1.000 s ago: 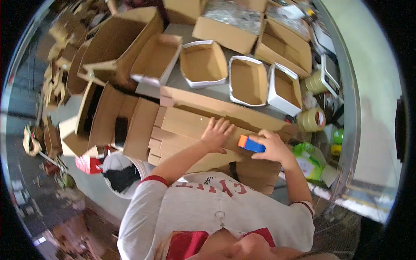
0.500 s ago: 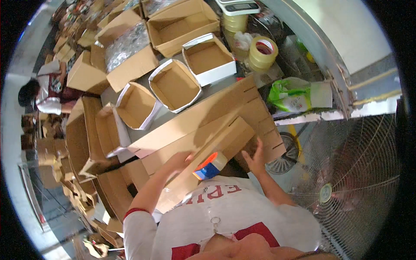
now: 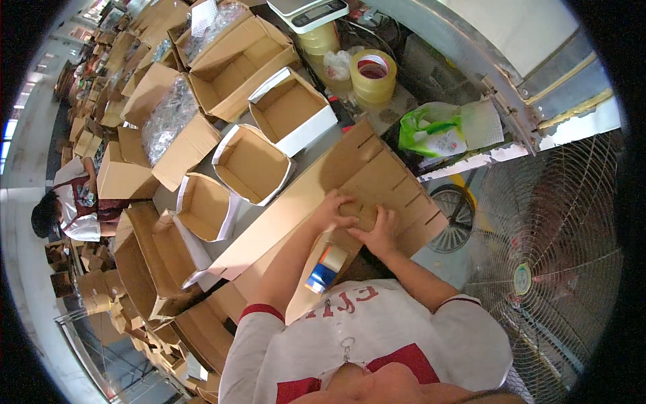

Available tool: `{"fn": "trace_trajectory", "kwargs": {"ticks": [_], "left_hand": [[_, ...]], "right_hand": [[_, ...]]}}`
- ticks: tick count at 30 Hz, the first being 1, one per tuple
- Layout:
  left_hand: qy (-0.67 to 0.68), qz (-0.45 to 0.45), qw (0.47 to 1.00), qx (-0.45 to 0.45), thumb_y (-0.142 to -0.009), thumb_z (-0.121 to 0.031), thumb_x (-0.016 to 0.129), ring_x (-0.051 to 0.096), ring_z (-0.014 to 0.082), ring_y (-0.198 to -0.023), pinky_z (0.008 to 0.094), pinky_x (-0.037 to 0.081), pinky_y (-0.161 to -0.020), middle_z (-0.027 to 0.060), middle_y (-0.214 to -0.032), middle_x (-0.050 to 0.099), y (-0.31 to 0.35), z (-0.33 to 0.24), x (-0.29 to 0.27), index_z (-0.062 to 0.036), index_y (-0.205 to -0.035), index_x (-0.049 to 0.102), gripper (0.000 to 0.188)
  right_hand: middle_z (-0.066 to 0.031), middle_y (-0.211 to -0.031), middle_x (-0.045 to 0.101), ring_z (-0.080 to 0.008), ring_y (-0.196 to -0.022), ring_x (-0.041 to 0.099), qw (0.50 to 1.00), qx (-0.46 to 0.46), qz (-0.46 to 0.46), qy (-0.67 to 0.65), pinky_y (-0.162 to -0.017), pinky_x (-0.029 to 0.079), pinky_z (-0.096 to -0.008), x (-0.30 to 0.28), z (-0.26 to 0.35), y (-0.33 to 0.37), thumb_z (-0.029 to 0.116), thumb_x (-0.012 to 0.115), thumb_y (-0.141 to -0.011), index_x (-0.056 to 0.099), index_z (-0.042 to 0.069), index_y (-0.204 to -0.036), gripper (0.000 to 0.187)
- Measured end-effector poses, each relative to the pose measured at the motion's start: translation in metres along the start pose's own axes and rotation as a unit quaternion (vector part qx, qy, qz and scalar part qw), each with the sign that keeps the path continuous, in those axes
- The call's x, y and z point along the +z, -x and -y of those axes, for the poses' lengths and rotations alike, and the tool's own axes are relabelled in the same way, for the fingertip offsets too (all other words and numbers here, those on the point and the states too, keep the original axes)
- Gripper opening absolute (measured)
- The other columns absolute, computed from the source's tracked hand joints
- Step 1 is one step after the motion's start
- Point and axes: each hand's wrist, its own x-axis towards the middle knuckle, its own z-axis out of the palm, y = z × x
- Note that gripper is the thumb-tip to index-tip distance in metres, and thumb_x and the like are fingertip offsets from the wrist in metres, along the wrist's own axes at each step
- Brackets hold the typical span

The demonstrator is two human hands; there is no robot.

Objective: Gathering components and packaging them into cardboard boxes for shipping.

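Observation:
In front of my body lies a long brown cardboard piece (image 3: 306,268), partly folded, on top of flat slotted cardboard sheets (image 3: 397,178). My left hand (image 3: 330,212) is at its far end, with bent fingers gripping the cardboard. Close beside it, my right hand (image 3: 378,232) grips the same end from the right, thumb toward the left hand. My forearms and fingers partly hide the fold. A blue and orange tape dispenser (image 3: 326,269) with a tape roll rests on the cardboard piece, close to my shirt, and neither hand touches it.
White-sided open boxes (image 3: 252,165) stand in a row beyond the sheets. A carton (image 3: 171,124) holds clear plastic packaging. Tape rolls (image 3: 372,77), a digital scale (image 3: 311,13) and a green-white bag (image 3: 434,131) sit at far right. A large fan (image 3: 531,269) is at right; a person (image 3: 77,198) works at left.
Both hands have come together at the far end of the cardboard piece: the left moved away and right, the right inward from an open pose. My view has shifted somewhat.

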Motion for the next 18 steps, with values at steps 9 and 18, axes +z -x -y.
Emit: {"fn": "trace_trajectory", "kwargs": {"ticks": [9,18], "left_hand": [[-0.191,-0.080,0.978,0.035,-0.060,-0.039,0.083,0.047,0.0359,-0.110,0.0395,0.042,-0.094,0.0220,-0.114,0.047,-0.008,0.002,0.004,0.0018,-0.093,0.068,0.055],[0.038,-0.081,0.995,-0.031,-0.060,-0.025,0.087,0.055,0.0242,-0.085,0.0344,0.045,-0.078,0.0117,-0.093,0.055,-0.015,0.004,0.004,0.0007,-0.101,0.059,0.056]], "right_hand": [[-0.0216,-0.137,0.032,-0.0430,-0.125,0.030,0.975,-0.024,0.144,0.164,-0.104,0.027,-0.0507,-0.023,-0.009,-0.024,0.055,0.076,-0.066,0.068,0.002,-0.088,0.058],[-0.0188,-0.112,0.046,-0.0364,-0.110,0.044,0.964,0.006,0.190,0.185,-0.093,0.037,-0.0453,-0.043,0.018,-0.057,0.040,0.089,-0.050,0.047,0.007,-0.111,0.082]]}}
